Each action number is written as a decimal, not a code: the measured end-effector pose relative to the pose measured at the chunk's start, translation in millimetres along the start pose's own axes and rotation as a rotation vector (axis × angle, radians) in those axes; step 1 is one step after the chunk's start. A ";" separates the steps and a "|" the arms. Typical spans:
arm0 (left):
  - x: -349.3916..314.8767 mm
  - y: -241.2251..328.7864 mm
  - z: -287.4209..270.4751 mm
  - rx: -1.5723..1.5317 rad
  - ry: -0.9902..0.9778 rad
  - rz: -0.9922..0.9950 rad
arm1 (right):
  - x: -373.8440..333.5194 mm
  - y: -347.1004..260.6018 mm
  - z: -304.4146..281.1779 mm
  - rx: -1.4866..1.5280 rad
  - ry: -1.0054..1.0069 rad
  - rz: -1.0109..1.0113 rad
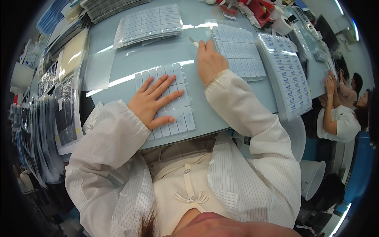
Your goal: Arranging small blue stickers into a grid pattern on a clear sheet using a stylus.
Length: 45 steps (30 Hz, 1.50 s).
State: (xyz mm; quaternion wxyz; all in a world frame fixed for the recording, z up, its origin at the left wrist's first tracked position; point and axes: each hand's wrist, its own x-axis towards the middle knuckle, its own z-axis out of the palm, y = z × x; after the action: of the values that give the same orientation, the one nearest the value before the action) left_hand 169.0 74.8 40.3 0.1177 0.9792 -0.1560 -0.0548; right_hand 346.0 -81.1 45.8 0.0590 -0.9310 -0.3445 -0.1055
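My left hand (156, 98) lies flat with its fingers spread, pressing on a sheet of pale rectangular pieces (185, 118) near the table's front edge. The pieces sit in rows, and part of the sheet is hidden under my palm. To the right and a little farther away, my right hand (212, 61) is closed round a small craft knife (193, 41). Its blade points away to the upper left, apart from the sheet; the rest of the handle is inside my fingers. Just right of this hand rests a stack of similar pale sheets (241, 49).
Another stack of pale sheets (152, 21) lies at the far side. Sheets with blue print (290, 77) are piled at the right. Clear film (98, 71) and hanging plastic sheets (41, 146) are on the left. A red box (260, 12) stands far right; two people sit beyond.
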 end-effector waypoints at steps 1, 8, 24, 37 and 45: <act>1.3 -0.2 1.3 0.007 0.006 0.005 | 4.5 -2.2 6.5 -0.004 0.010 0.003; 7.5 0.9 -5.2 -0.061 -0.005 -0.023 | -34.0 29.2 -20.5 -0.004 0.028 -0.014; 247.3 -36.5 -34.0 -0.680 0.415 -0.309 | -89.3 131.0 -19.8 0.048 0.040 0.006; 317.4 -43.2 -74.4 -0.458 -0.077 -0.555 | -97.1 130.3 -5.5 0.131 0.250 -0.009; 321.1 -29.0 -82.5 -0.267 -0.199 -0.534 | -99.8 133.5 -10.0 0.170 0.251 -0.027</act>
State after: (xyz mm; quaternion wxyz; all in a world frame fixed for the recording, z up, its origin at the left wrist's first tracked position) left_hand 492.9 16.9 90.2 0.2110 0.9512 0.1047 -0.1993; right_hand 357.8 -246.6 26.9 0.1790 -0.8973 -0.3546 -0.1924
